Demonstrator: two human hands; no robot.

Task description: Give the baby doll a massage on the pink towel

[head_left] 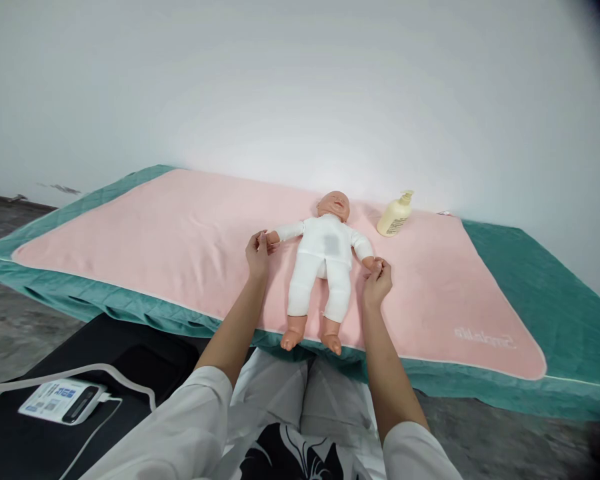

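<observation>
The left hand (258, 253) has its thumb and fingers pinched at one small hand of the doll (325, 240); the right hand (379, 281) pinches the doll's other small hand in the same way, fingers curled; both forearms reach in from white sleeves (180, 427), one along each side; the doll lies face up between them, arms out to the sides, head toward the wall (280, 87) and feet toward the person, at the near edge of the pink mat (180, 233); its body, arms and legs are in white cloth, with a grey patch on the chest; just beyond the right hand, a pale yellow pump bottle (394, 218) stands on the mat, near the doll's head; pale lettering marks the mat's near right corner; under the mat is a green quilted cover (540, 267), showing at both ends and along the near side; at lower left, a white device (60, 400) with a dark strip lies on a black surface (130, 353), a thin white cable (93, 433) plugged into it and a thicker pale cord (100, 367) passing by
</observation>
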